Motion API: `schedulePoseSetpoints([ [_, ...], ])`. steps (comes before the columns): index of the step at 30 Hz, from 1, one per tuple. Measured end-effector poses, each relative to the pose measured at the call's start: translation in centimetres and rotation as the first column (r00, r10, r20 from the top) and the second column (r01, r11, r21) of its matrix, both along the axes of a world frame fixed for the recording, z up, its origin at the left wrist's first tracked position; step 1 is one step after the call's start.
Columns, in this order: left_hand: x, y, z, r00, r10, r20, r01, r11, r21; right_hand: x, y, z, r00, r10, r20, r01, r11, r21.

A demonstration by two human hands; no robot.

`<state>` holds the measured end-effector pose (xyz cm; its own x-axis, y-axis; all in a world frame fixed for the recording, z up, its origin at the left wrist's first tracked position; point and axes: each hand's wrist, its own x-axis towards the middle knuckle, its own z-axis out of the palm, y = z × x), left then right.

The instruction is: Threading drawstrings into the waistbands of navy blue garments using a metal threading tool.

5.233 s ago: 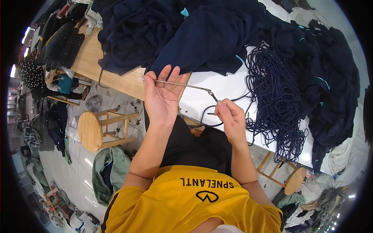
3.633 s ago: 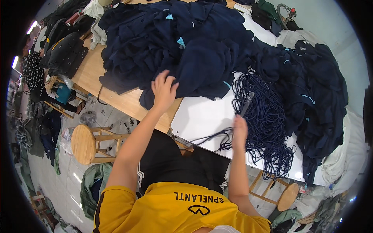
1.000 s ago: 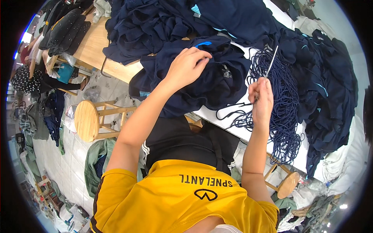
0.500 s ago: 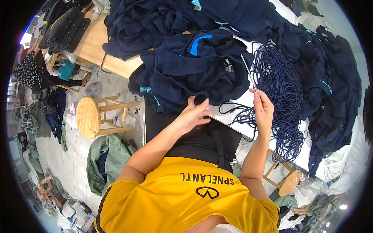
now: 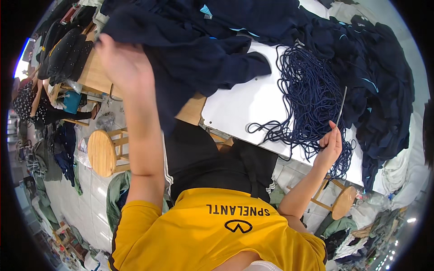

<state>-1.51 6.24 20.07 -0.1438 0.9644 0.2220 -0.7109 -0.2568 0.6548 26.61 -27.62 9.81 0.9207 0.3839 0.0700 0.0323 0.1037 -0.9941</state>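
Note:
My left hand (image 5: 124,61), partly blurred, is raised at the far left side of the table, closed at the edge of a pair of navy elastic-waist trousers (image 5: 190,63). Its fingertips are partly hidden against the cloth. The trousers stretch from this hand across the wooden table part and onto the white board, with a blurred fold hanging over the near edge. In my right hand (image 5: 331,142) a thin metal rod (image 5: 342,104) is pinched, pointing up and away. That hand is over the near right end of a tangled heap of navy cord (image 5: 307,90).
More navy garments (image 5: 384,90) are heaped at the right and along the back. The white board (image 5: 230,108) shows beside the cord. A wooden stool (image 5: 101,152) stands at left, another (image 5: 343,203) at lower right. Dark clothes (image 5: 68,52) are stacked far left, near a person (image 5: 31,104).
My left hand has swung up and far left, and the trousers have shifted left with it, baring the white board. My right hand has moved right with the rod.

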Motion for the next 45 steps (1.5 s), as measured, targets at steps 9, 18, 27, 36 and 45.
schedulePoseSetpoints([
  [9,8.7,-5.9,3.3,0.289,-0.808,-0.514,0.879,0.436,-0.191,-2.1,0.9,1.7,1.000,-0.004,0.024,0.001,0.993,0.120],
  [18,7.2,-6.3,-1.0,-0.111,-0.901,-0.418,0.795,0.172,-0.582,-3.4,0.4,7.4,0.787,0.432,0.441,-0.392,0.902,-0.183],
  [27,5.4,-5.7,-3.2,-0.305,-0.761,-0.573,0.781,0.145,-0.607,-4.5,2.0,10.7,0.610,0.596,0.523,-0.406,0.801,-0.439],
  [36,0.0,-3.4,-8.8,-0.239,-0.742,-0.627,0.882,0.105,-0.460,-5.0,2.0,8.8,0.692,0.638,0.338,-0.460,0.750,-0.476],
  [45,-3.7,-2.0,-12.8,-0.054,-0.807,-0.588,0.632,0.428,-0.645,-5.3,3.2,6.2,0.704,0.631,0.326,-0.416,0.738,-0.531],
])
